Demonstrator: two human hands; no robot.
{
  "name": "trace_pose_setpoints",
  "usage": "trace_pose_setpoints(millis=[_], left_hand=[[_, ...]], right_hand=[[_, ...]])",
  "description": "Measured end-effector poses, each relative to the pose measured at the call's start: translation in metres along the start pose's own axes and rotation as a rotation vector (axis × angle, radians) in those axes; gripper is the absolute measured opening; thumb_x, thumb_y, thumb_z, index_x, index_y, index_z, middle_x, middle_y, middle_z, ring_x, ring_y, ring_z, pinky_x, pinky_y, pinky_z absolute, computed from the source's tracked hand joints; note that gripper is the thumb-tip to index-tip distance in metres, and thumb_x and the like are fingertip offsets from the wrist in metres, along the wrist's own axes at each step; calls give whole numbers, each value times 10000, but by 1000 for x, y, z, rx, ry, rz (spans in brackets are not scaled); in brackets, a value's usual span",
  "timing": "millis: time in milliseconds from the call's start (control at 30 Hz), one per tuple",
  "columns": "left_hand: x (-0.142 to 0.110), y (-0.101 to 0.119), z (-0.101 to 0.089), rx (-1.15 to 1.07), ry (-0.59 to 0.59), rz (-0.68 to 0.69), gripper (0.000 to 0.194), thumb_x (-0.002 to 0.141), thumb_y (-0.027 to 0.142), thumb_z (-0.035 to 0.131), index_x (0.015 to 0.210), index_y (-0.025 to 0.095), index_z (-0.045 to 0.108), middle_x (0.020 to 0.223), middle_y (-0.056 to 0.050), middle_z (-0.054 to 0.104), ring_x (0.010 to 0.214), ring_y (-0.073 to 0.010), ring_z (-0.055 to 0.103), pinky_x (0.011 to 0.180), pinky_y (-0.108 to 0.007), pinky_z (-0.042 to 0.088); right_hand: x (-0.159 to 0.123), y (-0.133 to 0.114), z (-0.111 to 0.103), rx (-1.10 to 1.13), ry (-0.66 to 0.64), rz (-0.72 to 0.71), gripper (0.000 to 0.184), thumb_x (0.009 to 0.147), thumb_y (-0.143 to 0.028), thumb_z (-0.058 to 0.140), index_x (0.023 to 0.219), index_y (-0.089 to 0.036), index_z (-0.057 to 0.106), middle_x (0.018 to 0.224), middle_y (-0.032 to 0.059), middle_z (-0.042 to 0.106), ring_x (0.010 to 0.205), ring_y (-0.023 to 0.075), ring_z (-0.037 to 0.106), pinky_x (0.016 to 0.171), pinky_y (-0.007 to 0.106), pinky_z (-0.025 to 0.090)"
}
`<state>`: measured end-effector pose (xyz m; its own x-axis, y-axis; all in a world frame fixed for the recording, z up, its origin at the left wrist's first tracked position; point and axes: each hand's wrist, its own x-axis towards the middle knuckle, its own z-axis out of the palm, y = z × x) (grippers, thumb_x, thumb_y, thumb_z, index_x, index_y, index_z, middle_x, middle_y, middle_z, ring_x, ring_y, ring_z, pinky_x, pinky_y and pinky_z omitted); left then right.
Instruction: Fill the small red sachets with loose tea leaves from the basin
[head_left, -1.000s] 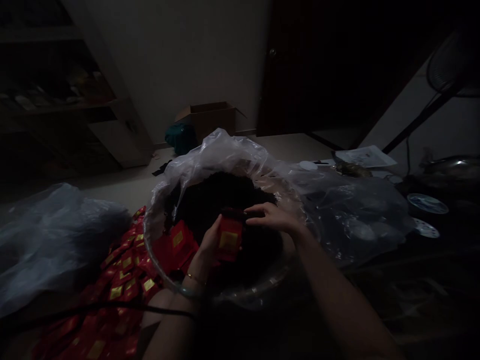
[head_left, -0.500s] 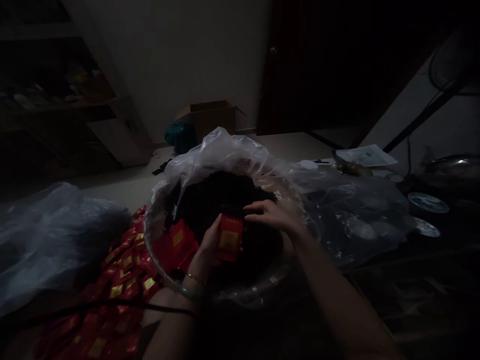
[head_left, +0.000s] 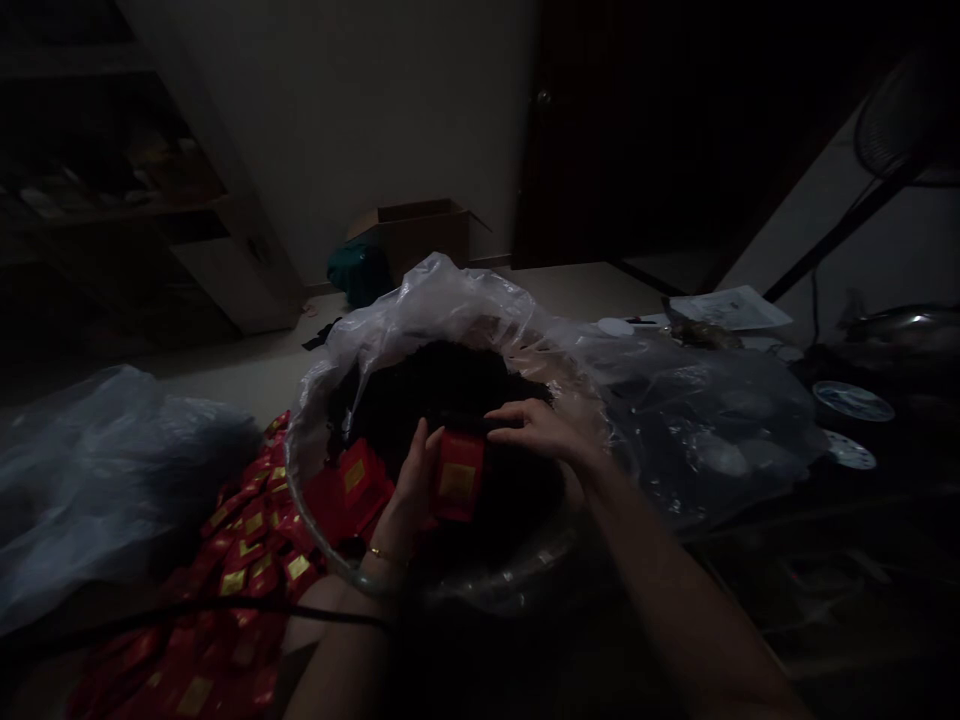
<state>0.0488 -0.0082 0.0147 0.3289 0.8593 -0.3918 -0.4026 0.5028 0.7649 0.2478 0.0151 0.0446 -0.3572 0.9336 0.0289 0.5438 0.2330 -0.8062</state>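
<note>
My left hand grips a small red packet with a gold label, held upright over a big clear plastic-lined basin. The basin holds a dark heap of loose material and a few red packets at its left side. My right hand rests at the packet's open top, fingers pinched together on something too small and dark to make out.
A pile of several red packets lies at lower left beside a crumpled clear bag. More plastic, plates and papers lie to the right. A cardboard box and shelves stand behind.
My left thumb has shifted up along the packet's left edge. My right hand stays at the packet's top, barely moved.
</note>
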Motion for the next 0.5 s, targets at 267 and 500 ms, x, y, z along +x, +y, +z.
trace_pose_setpoints(millis=[267, 500], left_hand=[[4, -6, -7, 264, 242, 244, 484, 602, 556, 733, 808, 129, 643, 658, 2, 633, 537, -118, 559, 508, -213, 422], [11, -6, -7, 226, 179, 248, 473, 581, 568, 733, 755, 134, 667, 631, -11, 654, 522, -132, 575, 506, -228, 435]], right_hand=[[3, 0, 12, -62, -25, -21, 305, 749, -302, 654, 1023, -184, 720, 940, 41, 727, 838, 207, 654, 731, 276, 472], [1, -3, 12, -97, -30, -12, 289, 761, -301, 647, 1013, -183, 725, 928, 45, 725, 837, 204, 651, 729, 267, 459]])
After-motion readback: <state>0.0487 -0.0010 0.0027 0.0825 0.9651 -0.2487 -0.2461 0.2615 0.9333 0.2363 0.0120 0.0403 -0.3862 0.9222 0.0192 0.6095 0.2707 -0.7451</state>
